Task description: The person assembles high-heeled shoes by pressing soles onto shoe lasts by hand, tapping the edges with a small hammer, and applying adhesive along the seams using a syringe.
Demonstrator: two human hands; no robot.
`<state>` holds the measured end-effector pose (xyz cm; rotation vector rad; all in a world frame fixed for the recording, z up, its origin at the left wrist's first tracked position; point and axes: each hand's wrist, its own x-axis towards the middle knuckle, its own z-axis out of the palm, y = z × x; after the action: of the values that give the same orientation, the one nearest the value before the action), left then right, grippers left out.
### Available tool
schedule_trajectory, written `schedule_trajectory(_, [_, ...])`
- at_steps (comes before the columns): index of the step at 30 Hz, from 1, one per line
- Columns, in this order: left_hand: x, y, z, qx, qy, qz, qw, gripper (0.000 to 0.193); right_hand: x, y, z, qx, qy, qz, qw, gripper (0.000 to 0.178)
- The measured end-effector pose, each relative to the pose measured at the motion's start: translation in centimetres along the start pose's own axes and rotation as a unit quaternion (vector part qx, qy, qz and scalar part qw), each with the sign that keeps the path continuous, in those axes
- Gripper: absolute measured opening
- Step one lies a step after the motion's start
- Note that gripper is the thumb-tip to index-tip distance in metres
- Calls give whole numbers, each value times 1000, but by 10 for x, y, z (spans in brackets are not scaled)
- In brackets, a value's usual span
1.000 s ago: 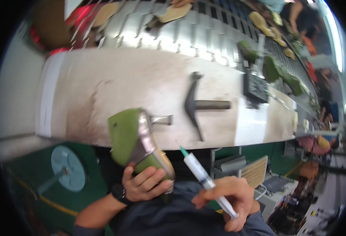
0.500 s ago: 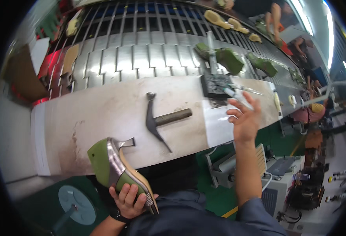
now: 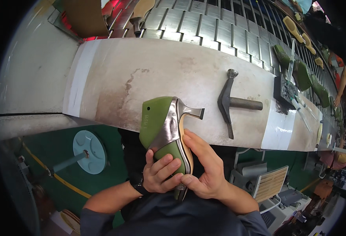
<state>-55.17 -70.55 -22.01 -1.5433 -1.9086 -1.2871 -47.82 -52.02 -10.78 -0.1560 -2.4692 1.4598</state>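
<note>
A high-heeled shoe (image 3: 171,131), silver at the back and around a green shoe last, is held between both hands over the bench's near edge. Its heel points right and its tan sole faces my right hand. My left hand (image 3: 160,173) wraps the green front part from the left, fingers closed on it. My right hand (image 3: 209,169) grips the sole side, thumb low near the toe and fingers along the sole's edge. To the right of the shoe a cobbler's hammer (image 3: 225,100) with a wooden handle lies on the white bench top (image 3: 173,70).
Beyond the bench runs a slatted metal conveyor (image 3: 204,29) carrying green shoe lasts (image 3: 302,75) and tan soles (image 3: 293,28). A black block (image 3: 284,93) holds an upright syringe (image 3: 291,61); more syringes (image 3: 297,106) lie beside it. A blue round stool (image 3: 89,151) stands lower left.
My right hand has come from the syringes at the right, leaving them by the black block, and has taken hold of the shoe. The view has swung left.
</note>
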Motion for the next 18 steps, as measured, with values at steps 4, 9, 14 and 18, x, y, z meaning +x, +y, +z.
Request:
schedule_trajectory(4, [3, 0, -2, -12, 0, 4, 1000, 41, 7, 1, 2, -14, -4, -20, 1000, 79])
schedule_trajectory(9, [4, -1, -2, -17, 12, 0, 1000, 40, 13, 4, 0, -39, -14, -34, 999, 82])
schedule_trajectory(14, [7, 1, -2, -20, 16, -5, 1000, 41, 20, 5, -8, -69, -39, -44, 996, 87])
schedule_trajectory(18, [8, 1, 0, -26, 26, -11, 999, 41, 25, 5, -14, -79, -64, -48, 994, 89])
